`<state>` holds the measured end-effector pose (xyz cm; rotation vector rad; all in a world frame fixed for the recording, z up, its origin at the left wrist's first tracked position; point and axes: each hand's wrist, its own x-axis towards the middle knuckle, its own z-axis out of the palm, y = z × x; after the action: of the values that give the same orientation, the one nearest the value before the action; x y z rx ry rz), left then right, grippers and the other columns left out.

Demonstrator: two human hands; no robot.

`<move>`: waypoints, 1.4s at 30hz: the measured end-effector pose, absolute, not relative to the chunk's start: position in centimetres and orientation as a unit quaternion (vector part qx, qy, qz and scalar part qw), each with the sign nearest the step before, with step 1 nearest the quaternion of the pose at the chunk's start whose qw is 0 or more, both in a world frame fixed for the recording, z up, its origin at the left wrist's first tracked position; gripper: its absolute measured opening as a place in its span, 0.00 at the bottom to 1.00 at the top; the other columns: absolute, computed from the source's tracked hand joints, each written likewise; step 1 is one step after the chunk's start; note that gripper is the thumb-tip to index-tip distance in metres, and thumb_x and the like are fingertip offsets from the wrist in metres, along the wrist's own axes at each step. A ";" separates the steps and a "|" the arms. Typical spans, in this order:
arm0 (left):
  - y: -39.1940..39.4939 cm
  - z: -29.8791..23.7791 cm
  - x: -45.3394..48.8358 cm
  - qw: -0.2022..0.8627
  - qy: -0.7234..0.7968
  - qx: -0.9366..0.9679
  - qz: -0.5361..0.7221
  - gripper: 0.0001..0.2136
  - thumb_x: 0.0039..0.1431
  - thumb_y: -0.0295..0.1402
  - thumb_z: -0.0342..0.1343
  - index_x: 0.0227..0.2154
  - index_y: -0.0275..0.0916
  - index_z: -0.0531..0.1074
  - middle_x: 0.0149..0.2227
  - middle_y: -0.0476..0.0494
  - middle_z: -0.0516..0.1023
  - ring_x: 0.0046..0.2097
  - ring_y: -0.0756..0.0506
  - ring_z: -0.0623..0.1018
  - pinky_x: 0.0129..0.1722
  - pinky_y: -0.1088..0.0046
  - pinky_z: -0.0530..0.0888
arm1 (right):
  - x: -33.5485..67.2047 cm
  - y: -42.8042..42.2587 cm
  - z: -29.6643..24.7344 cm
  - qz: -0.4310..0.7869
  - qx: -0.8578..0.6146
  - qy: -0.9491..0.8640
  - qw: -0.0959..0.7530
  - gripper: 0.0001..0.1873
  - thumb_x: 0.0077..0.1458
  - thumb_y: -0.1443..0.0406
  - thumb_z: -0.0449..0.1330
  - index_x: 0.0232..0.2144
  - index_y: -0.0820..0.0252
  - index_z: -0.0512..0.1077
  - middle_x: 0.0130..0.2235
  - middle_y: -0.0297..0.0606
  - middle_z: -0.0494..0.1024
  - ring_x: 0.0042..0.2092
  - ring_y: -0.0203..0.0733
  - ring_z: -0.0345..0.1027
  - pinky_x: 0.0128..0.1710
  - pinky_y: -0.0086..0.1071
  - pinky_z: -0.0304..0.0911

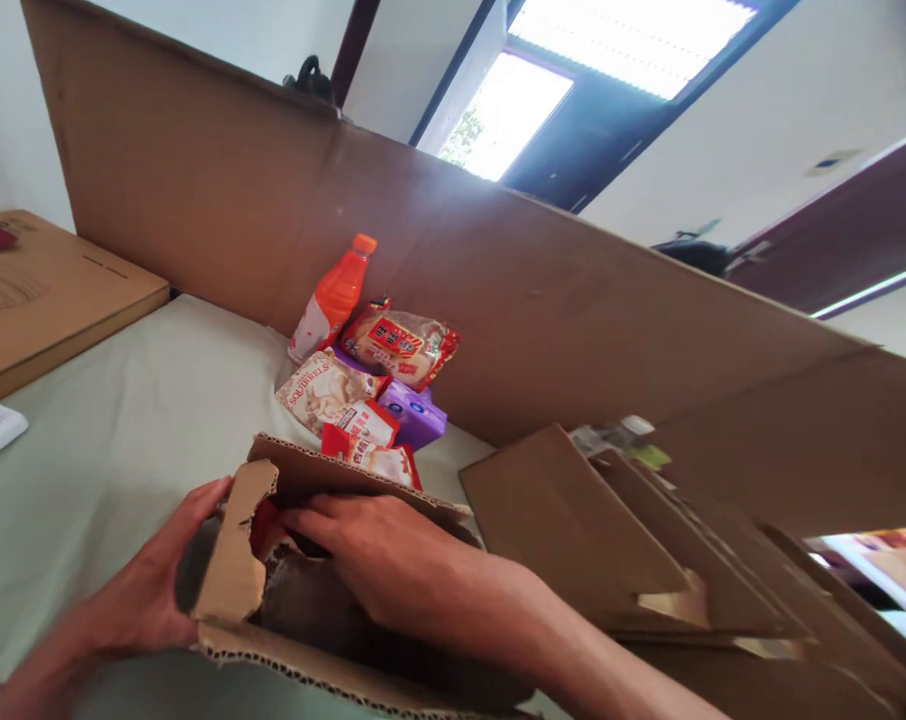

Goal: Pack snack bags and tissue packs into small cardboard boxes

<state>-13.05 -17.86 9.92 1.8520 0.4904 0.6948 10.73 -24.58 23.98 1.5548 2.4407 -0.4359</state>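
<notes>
The right hand (385, 555) reaches down into an open cardboard box (235, 565) at the near middle, its bent fingers at a red packet (264, 527) inside, toward the left end; whether they grip it, I cannot tell. The left hand (149, 595), thumb and fingers spread wide, holds the box's left end. Just beyond the box lie a cream SQUIRRELS packet (319, 388) and a purple pack (423, 418). Farther back, an orange bottle (340, 290) leans left of a red-and-clear packet (397, 343). Folded cardboard (565, 520) stands to the right.
</notes>
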 end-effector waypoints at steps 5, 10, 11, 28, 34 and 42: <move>-17.9 10.3 -12.9 0.512 0.225 0.780 0.282 0.47 0.52 0.52 0.67 0.69 0.57 0.47 0.71 0.40 0.54 0.68 0.27 0.62 0.66 0.41 0.63 | 11.5 -24.7 24.5 -0.230 0.493 0.836 0.073 0.37 0.47 0.80 0.57 0.59 0.53 0.72 0.47 0.38 0.84 0.43 0.44 0.80 0.39 0.30 0.72; -17.8 10.0 -12.9 0.515 0.242 0.776 0.271 0.47 0.52 0.51 0.68 0.69 0.57 0.47 0.72 0.41 0.53 0.68 0.26 0.61 0.66 0.42 0.62 | 15.8 -29.2 26.6 -0.125 0.573 0.775 -0.233 0.19 0.63 0.70 0.56 0.54 0.53 0.76 0.53 0.38 0.81 0.53 0.43 0.76 0.54 0.35 0.71; -17.7 9.9 -13.0 0.517 0.242 0.776 0.268 0.47 0.51 0.50 0.68 0.70 0.56 0.47 0.72 0.41 0.53 0.68 0.26 0.61 0.66 0.42 0.62 | 17.0 -30.9 26.3 -0.094 0.601 0.738 -0.293 0.17 0.64 0.68 0.56 0.52 0.52 0.77 0.51 0.38 0.82 0.51 0.43 0.78 0.52 0.34 0.73; -18.3 11.6 -14.0 0.395 0.265 0.827 0.298 0.53 0.47 0.60 0.65 0.71 0.61 0.42 0.75 0.43 0.42 0.71 0.21 0.51 0.64 0.35 0.61 | 16.3 -39.3 13.0 -0.019 0.653 0.638 -0.407 0.39 0.65 0.47 0.54 0.71 0.48 0.48 0.72 0.48 0.54 0.70 0.60 0.53 0.61 0.53 0.65; -20.1 15.0 -12.4 0.361 0.283 0.827 0.325 0.21 0.60 0.55 0.57 0.54 0.59 0.73 0.73 0.54 0.49 0.70 0.27 0.57 0.65 0.44 0.64 | 16.2 -38.7 13.9 0.016 0.632 0.675 -0.382 0.29 0.67 0.47 0.49 0.64 0.51 0.63 0.70 0.49 0.57 0.68 0.60 0.57 0.59 0.54 0.65; -21.2 15.1 -10.6 0.402 0.366 0.748 0.381 0.31 0.65 0.46 0.54 0.68 0.55 0.53 0.71 0.46 0.58 0.70 0.30 0.60 0.69 0.43 0.58 | 16.4 -36.5 16.6 0.074 0.667 0.622 -0.403 0.41 0.63 0.54 0.58 0.71 0.53 0.47 0.72 0.51 0.52 0.70 0.61 0.51 0.61 0.56 0.61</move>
<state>-10.59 -21.15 15.08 1.8904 0.9263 0.9630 16.39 -36.55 16.60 2.8934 2.7005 0.3232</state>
